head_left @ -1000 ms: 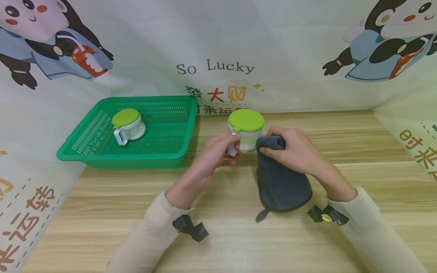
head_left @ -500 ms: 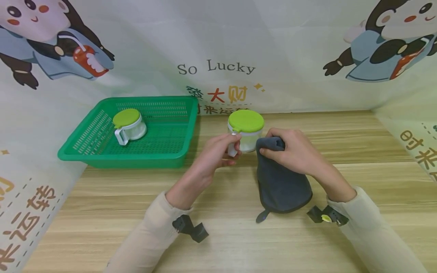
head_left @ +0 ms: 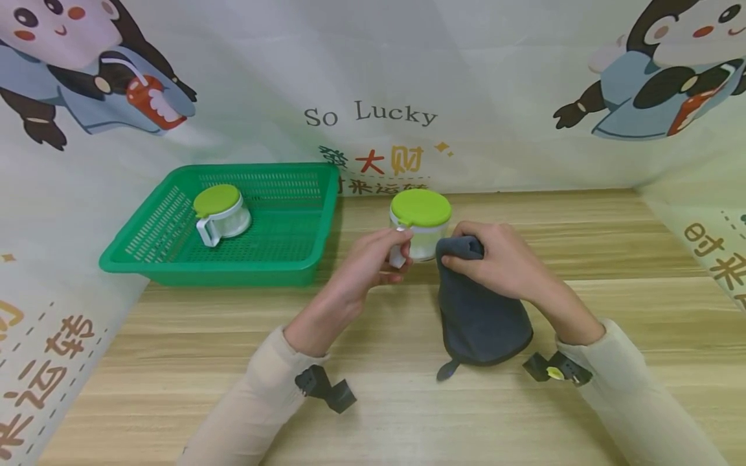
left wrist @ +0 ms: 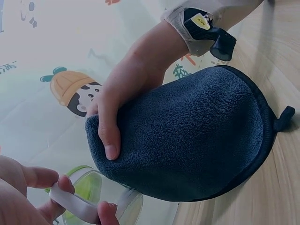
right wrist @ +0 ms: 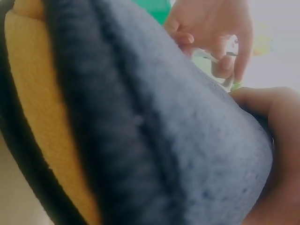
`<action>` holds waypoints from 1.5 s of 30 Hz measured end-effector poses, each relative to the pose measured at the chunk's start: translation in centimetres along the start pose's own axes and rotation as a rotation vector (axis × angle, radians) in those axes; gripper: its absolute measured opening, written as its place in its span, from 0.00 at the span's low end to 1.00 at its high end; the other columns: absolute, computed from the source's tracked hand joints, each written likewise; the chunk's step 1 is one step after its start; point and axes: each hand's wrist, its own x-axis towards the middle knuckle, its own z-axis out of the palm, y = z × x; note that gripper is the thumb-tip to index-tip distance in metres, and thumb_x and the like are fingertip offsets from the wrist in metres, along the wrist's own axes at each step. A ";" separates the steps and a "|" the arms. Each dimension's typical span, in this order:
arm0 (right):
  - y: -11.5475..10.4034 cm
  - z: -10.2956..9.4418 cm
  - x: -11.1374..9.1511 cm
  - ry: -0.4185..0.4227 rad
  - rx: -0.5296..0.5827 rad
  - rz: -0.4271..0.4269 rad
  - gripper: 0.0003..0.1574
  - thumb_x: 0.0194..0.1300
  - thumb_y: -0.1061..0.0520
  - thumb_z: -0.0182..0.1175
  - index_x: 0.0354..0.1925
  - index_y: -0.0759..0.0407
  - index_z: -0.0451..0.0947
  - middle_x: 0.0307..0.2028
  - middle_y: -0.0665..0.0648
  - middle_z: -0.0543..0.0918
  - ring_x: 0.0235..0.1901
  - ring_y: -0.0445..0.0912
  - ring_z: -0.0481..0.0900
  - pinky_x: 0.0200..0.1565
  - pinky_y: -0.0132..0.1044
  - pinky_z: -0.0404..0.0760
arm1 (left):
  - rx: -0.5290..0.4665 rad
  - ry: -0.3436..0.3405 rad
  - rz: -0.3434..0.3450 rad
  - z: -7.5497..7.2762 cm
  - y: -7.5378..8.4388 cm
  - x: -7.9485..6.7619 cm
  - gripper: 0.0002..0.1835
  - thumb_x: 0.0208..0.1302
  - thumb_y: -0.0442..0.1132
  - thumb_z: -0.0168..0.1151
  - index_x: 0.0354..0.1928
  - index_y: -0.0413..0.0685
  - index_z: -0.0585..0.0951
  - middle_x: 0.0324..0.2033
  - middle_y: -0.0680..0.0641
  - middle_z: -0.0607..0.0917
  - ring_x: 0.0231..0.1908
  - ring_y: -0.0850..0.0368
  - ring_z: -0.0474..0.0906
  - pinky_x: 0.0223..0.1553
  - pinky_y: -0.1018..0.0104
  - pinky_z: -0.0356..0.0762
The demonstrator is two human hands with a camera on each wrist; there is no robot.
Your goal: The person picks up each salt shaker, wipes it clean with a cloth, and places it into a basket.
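A clear jar with a bright green lid (head_left: 421, 208) stands upright near the back of the table. My left hand (head_left: 373, 262) holds its white handle (left wrist: 75, 202) between thumb and fingers. On the jar's right, my right hand (head_left: 504, 260) grips the folded top of a dark grey cleaning cloth (head_left: 482, 320), thumb on the near side. The cloth hangs toward the table, its small loop at the lower end. A yellow inner face (right wrist: 42, 103) shows in the right wrist view. Whether the cloth touches the jar I cannot tell; it partly hides the jar's lower right side.
At the back left stands a green plastic basket (head_left: 215, 275). Inside it sits another jar (head_left: 224, 220) with a green lid and white handle. A printed sheet (head_left: 495, 97) rises behind the wooden table (head_left: 384, 395) and along both sides.
Very little differs. The jar, my right hand and the cloth have shifted slightly toward me; both hands keep their holds.
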 end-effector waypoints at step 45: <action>0.7 1.4 0.5 -0.111 -0.023 -0.052 0.09 0.65 0.51 0.70 0.36 0.53 0.81 0.26 0.51 0.78 0.27 0.44 0.73 0.30 0.38 0.71 | 0.000 -0.028 -0.024 0.3 -0.6 0.4 0.15 0.76 0.49 0.55 0.31 0.50 0.74 0.34 0.48 0.80 0.33 0.58 0.76 0.39 0.64 0.78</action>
